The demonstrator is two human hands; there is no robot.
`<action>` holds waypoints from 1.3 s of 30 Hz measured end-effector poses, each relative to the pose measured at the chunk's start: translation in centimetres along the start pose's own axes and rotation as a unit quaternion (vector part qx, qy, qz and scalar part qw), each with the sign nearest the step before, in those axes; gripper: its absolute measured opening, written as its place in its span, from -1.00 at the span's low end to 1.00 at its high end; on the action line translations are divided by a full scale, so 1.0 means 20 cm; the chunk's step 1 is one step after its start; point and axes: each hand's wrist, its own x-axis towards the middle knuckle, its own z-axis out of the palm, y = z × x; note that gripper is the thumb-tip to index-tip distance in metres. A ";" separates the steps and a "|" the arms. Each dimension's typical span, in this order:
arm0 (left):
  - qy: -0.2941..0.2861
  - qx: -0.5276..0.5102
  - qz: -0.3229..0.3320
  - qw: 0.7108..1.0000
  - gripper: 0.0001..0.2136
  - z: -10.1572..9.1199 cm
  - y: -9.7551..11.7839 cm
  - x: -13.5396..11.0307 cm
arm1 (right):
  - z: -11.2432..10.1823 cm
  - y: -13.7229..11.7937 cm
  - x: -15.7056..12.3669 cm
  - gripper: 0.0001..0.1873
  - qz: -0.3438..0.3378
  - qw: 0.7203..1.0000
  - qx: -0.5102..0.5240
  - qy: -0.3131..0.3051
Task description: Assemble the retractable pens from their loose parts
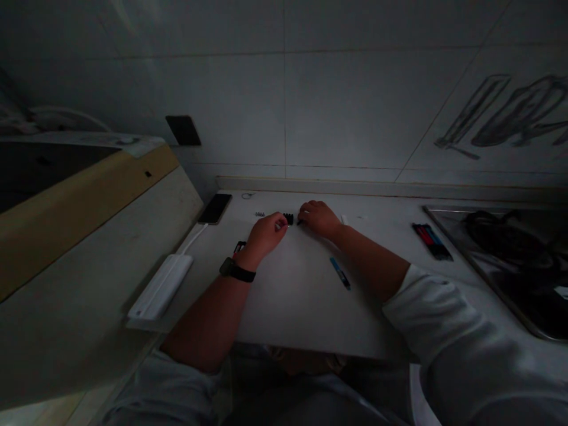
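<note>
My left hand (267,231), with a dark watch (237,270) on its wrist, is closed in a pinch beside a small row of black pieces (288,219). What its fingertips hold is too small and dark to make out. On the other side of those pieces, my right hand (318,217) rests low on the worktop with its fingers curled over a small dark piece (300,222) that I cannot name. Several small coil-like pieces (260,214) lie left of my left hand. A blue and black pen (340,273) lies nearer to me, below my right forearm.
Several red, blue and black pens (431,241) lie beside the gas hob (510,254) at right. A phone (215,208), a white box-shaped device (162,288) with a cable and a thin ring (247,195) are at left. Behind the white worktop (293,307) rises a tiled wall (346,112).
</note>
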 end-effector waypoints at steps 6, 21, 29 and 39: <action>-0.008 -0.092 -0.007 0.996 -0.97 0.03 0.05 -0.01 | -0.11 -0.01 -0.17 -0.77 0.098 0.991 0.082 0.041; -0.067 -0.214 0.018 0.974 -0.87 0.15 0.08 -0.04 | -0.02 -0.09 -0.47 -0.74 0.203 0.875 0.392 0.197; -0.074 -0.236 -0.001 0.969 -0.86 0.17 0.09 -0.04 | 0.03 -0.15 -0.50 -0.78 0.189 0.844 0.460 0.204; -0.082 -0.290 -0.003 0.953 -0.82 0.17 0.11 -0.05 | -0.02 -0.18 -0.50 -0.82 0.192 0.831 0.473 0.220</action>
